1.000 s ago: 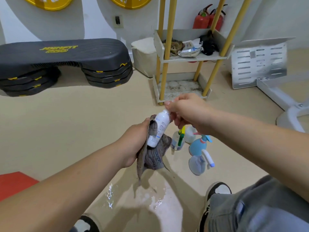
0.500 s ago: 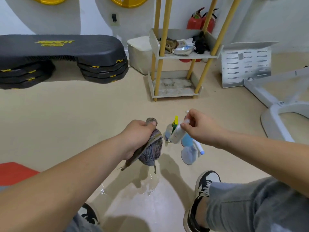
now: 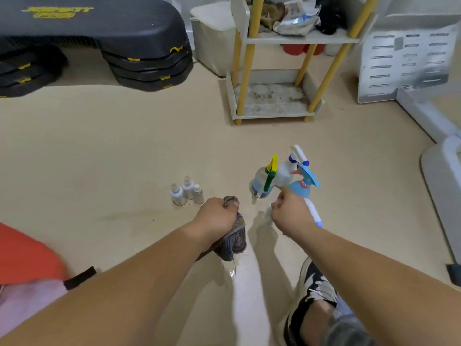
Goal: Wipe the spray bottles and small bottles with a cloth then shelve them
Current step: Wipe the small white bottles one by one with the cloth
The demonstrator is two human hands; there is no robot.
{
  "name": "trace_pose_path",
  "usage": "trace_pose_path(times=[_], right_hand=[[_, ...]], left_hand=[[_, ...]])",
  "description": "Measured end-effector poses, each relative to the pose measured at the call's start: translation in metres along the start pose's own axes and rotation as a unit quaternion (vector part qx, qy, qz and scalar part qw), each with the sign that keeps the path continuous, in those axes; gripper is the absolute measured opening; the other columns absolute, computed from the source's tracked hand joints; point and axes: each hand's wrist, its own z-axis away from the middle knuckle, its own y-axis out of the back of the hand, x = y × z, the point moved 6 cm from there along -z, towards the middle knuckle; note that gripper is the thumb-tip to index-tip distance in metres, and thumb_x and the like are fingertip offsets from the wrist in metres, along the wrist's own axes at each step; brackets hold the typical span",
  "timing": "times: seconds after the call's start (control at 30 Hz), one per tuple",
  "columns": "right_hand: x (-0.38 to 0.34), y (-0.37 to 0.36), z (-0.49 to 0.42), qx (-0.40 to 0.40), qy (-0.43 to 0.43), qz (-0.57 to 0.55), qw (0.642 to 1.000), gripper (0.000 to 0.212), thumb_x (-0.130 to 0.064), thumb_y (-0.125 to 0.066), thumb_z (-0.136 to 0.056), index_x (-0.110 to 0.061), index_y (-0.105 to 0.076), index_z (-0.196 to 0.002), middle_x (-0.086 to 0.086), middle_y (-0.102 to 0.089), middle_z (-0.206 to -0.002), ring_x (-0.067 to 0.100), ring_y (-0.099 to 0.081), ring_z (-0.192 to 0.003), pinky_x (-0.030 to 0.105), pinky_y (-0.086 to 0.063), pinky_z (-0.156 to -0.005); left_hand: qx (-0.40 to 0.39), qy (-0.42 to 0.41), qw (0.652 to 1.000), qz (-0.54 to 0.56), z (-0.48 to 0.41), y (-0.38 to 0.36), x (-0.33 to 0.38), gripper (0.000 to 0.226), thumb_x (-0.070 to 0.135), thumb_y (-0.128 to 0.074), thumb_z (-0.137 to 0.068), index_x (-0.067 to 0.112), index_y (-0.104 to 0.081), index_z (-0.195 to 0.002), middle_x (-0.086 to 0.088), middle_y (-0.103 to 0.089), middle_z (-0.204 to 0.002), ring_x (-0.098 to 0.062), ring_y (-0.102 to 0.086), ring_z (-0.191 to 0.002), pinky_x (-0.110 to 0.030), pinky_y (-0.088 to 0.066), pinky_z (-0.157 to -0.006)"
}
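Note:
My left hand (image 3: 218, 217) grips a bunched grey cloth (image 3: 233, 243) that hangs down to the floor. My right hand (image 3: 291, 214) is curled just right of it, and a blurred pale shape at its fingers looks like the small white bottle (image 3: 270, 209). Three small bottles (image 3: 188, 192) stand on the floor left of the cloth. Beyond my right hand stand a clear spray bottle with a yellow-green trigger (image 3: 260, 184), a white one (image 3: 284, 173) and a blue one (image 3: 301, 189). A white and blue trigger (image 3: 313, 213) shows beside my wrist. The yellow-legged shelf (image 3: 272, 114) stands further back.
The shelf's upper tier (image 3: 299, 39) holds rags and packets. A black step platform (image 3: 112, 33) is at back left, a white bin (image 3: 212, 33) beside the shelf, a perforated white panel (image 3: 404, 61) at right. An orange mat (image 3: 25, 253) lies left. The floor is wet (image 3: 247, 283) by my shoe (image 3: 314, 295).
My right hand drew the small white bottle out of the cloth and lowered it to the right. My left hand dropped with the cloth. The view tilted down, showing three small bottles.

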Motion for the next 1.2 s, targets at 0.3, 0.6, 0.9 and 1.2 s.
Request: trace_pose_path(times=[0.3,0.6,0.9,1.2], right_hand=[[0.027,-0.027,-0.060,-0.009,-0.077,0.043,0.996,0.007,-0.005,-0.050,-0.096,-0.009,-0.048,-0.101,0.013,-0.057,-0.094,0.028,-0.056,-0.082,0.032,-0.044,-0.067],[0.031,-0.027,-0.055,0.017,-0.090,0.066,0.994,0.028,-0.018,-0.049,-0.101,-0.007,-0.045,-0.126,0.007,-0.057,-0.087,0.029,-0.062,-0.083,0.039,-0.053,-0.070],[-0.001,-0.011,-0.010,0.005,-0.066,0.077,0.995,0.013,-0.018,-0.048,-0.093,-0.011,-0.058,-0.088,0.009,-0.065,-0.079,0.026,-0.064,-0.069,0.031,-0.054,-0.063],[-0.067,-0.046,0.020,-0.129,0.013,0.000,0.992,0.016,-0.023,-0.054,-0.096,-0.011,-0.062,-0.092,0.016,-0.074,-0.082,0.029,-0.075,-0.066,0.040,-0.065,-0.060]], left_hand=[[0.021,0.027,0.999,0.037,-0.058,-0.014,-0.025,0.040,0.037,-0.050,-0.107,0.014,-0.048,-0.074,-0.001,-0.051,-0.075,-0.016,-0.048,-0.066,-0.028,-0.034,-0.058],[0.032,0.038,0.996,0.068,-0.070,-0.016,-0.040,0.038,0.037,-0.050,-0.106,0.012,-0.050,-0.077,-0.004,-0.052,-0.079,-0.020,-0.049,-0.070,-0.032,-0.037,-0.062],[0.033,0.027,0.991,0.129,-0.047,-0.003,-0.034,0.031,0.038,-0.063,-0.100,0.010,-0.065,-0.088,-0.014,-0.069,-0.091,-0.029,-0.069,-0.084,-0.029,-0.051,-0.070],[0.074,0.010,0.983,0.167,-0.015,0.036,-0.066,0.039,0.036,-0.088,-0.073,0.013,-0.070,-0.097,-0.007,-0.075,-0.094,-0.025,-0.075,-0.088,-0.048,-0.064,-0.084]])
